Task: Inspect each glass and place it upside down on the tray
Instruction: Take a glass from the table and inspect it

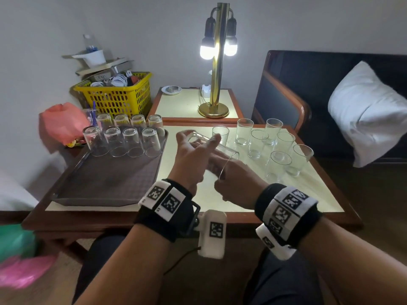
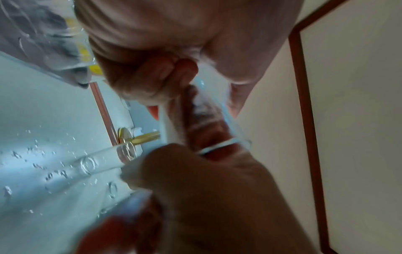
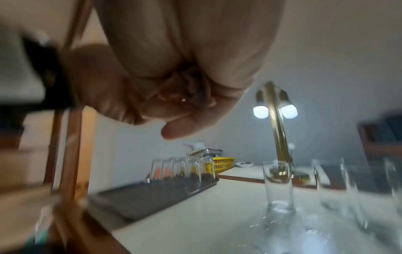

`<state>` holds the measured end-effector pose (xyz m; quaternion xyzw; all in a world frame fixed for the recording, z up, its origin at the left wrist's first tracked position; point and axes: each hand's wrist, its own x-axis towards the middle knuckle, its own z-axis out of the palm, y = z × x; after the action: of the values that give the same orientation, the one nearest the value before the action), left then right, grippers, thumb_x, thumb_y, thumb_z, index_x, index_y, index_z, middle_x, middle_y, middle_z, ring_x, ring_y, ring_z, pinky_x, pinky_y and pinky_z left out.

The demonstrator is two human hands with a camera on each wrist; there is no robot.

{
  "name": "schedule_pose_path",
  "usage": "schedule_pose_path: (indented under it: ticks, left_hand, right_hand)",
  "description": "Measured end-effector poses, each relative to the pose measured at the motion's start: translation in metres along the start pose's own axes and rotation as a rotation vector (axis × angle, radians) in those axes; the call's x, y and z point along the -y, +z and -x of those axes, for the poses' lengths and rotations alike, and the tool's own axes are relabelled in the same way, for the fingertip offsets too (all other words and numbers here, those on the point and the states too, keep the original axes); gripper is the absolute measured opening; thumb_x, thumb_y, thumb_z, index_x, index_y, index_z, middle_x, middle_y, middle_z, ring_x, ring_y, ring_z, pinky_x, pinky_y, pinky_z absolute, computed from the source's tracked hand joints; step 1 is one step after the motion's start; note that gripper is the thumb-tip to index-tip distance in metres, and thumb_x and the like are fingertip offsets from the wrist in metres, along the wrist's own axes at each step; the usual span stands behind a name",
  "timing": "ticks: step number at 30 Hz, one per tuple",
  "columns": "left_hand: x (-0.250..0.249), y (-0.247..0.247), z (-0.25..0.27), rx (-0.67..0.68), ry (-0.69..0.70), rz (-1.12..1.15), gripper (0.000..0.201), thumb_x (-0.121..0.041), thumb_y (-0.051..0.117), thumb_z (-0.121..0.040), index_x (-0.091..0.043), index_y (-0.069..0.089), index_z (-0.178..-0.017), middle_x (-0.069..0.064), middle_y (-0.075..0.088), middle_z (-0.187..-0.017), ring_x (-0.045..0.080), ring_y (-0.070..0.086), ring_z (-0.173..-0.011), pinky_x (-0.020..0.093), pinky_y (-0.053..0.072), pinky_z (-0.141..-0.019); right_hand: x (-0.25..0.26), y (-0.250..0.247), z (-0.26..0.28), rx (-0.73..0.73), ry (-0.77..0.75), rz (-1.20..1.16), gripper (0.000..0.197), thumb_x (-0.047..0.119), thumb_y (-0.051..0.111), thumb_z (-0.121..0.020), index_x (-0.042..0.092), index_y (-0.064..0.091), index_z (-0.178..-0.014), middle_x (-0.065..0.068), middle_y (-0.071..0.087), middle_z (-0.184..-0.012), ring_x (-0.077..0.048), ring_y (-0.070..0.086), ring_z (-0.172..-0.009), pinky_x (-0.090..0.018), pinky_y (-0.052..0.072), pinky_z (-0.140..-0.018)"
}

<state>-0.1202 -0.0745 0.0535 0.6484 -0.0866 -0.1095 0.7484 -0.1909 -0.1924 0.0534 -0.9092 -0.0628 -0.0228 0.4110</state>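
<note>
Your left hand and right hand both held one glass above the counter, tilted on its side with the base pointing away from you and the open rim toward you. Your left thumb and fingers reached round its far end; your right fingers curled at the rim, some of them showing through the clear wall. In the left wrist view the glass ran between the two hands, blurred, with your right fingers seen through it. The right wrist view showed your right fingers folded against the palm, though the glass itself was hard to make out there.

Just left of your hands lay the tray, brown and textured, its near part bare. At its far end stood the inverted glasses, eight of them in two rows, bases up, close together.

To the right of your hands stood the upright glasses, seven of them, mouths up, loosely grouped on the counter and apart from one another.

Behind the counter a second small table carried a brass lamp, both bulbs lit, and a small dish. A yellow basket of oddments sat behind the tray, with a pink bag beside it. A white pillow rested on the dark sofa at the right.
</note>
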Motion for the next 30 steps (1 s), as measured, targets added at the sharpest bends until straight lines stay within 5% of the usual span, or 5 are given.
schedule_pose_path:
  ticks: [7, 15, 22, 27, 30]
  left_hand:
    - [0.01, 0.012, 0.014, -0.048, 0.207, 0.195, 0.051, -0.033, 0.082, -0.079, -0.041, 0.049, -0.116, 0.023, 0.058, -0.12, 0.037, 0.069, -0.104, 0.052, 0.062, -0.081]
    - [0.005, 0.006, 0.004, -0.074, 0.066, 0.092, 0.043, -0.027, 0.074, -0.094, -0.047, 0.038, -0.109, 0.01, 0.056, -0.098, 0.014, 0.056, -0.065, 0.02, 0.04, -0.042]
    - [0.016, 0.008, 0.009, -0.003, 0.158, 0.332, 0.061, -0.035, 0.082, -0.08, -0.031, 0.044, -0.128, 0.014, 0.058, -0.116, 0.026, 0.068, -0.098, 0.045, 0.06, -0.08]
    - [0.006, 0.005, -0.001, -0.037, 0.027, 0.077, 0.051, -0.036, 0.073, -0.095, -0.036, 0.034, -0.127, 0.012, 0.059, -0.097, 0.002, 0.054, -0.047, 0.023, 0.039, -0.04]
    - [0.006, 0.007, -0.002, -0.059, 0.025, 0.109, 0.041, -0.028, 0.073, -0.095, -0.037, 0.04, -0.118, 0.009, 0.056, -0.09, 0.006, 0.054, -0.05, 0.024, 0.037, -0.041]
  right_hand:
    - [0.003, -0.008, 0.001, 0.185, 0.084, -0.982, 0.064, -0.018, 0.058, -0.082, 0.012, 0.053, -0.139, -0.022, 0.056, -0.094, -0.011, 0.048, -0.038, -0.032, 0.054, -0.043]
    - [0.003, 0.003, -0.001, 0.003, -0.015, 0.097, 0.082, -0.01, 0.053, -0.086, 0.037, 0.04, -0.152, 0.011, 0.06, -0.128, -0.019, 0.066, -0.057, -0.036, 0.062, -0.055]
    - [0.013, -0.011, 0.004, 0.148, 0.141, -0.891, 0.051, -0.017, 0.057, -0.088, 0.001, 0.05, -0.136, -0.014, 0.055, -0.064, -0.015, 0.057, -0.041, -0.03, 0.054, -0.045]
    - [0.009, -0.014, -0.002, 0.02, 0.02, 0.065, 0.078, -0.008, 0.057, -0.09, 0.031, 0.036, -0.154, 0.001, 0.064, -0.13, -0.024, 0.072, -0.067, -0.032, 0.061, -0.059]
    - [0.008, -0.006, -0.004, 0.031, -0.034, 0.295, 0.078, -0.003, 0.058, -0.088, 0.032, 0.036, -0.154, -0.011, 0.061, -0.133, -0.029, 0.068, -0.077, -0.041, 0.061, -0.07]
